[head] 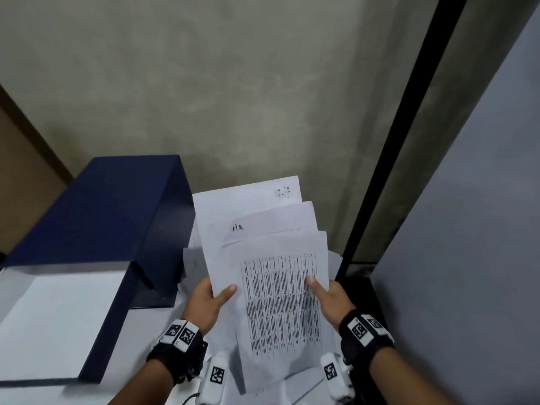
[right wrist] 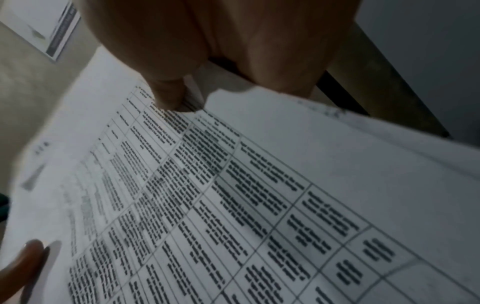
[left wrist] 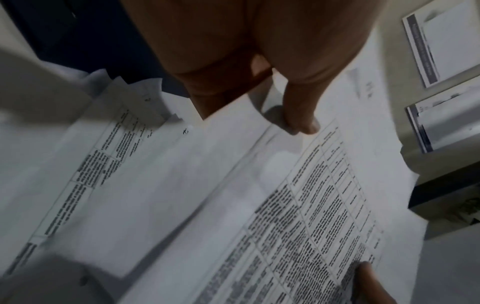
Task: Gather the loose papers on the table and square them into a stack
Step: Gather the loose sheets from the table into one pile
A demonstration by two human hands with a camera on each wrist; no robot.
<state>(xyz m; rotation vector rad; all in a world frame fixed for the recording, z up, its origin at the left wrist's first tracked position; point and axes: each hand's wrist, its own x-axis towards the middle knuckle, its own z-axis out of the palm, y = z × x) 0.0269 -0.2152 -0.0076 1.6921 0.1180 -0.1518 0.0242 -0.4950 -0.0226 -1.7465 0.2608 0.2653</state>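
I hold a fanned bundle of white papers above the table, its sheets staggered and not lined up. The top sheet carries a printed table; a sheet behind it has handwriting. My left hand grips the bundle's left edge, thumb on top, fingers hidden underneath. My right hand grips the right edge in the same way. The left wrist view has the left thumb on the papers, with more printed sheets lying below. The right wrist view is filled by the top sheet under the right thumb.
An open dark blue box file stands on the white table to the left, white paper inside it. More sheets lie beneath the bundle. A black post and a grey panel rise at the right; a wall stands behind.
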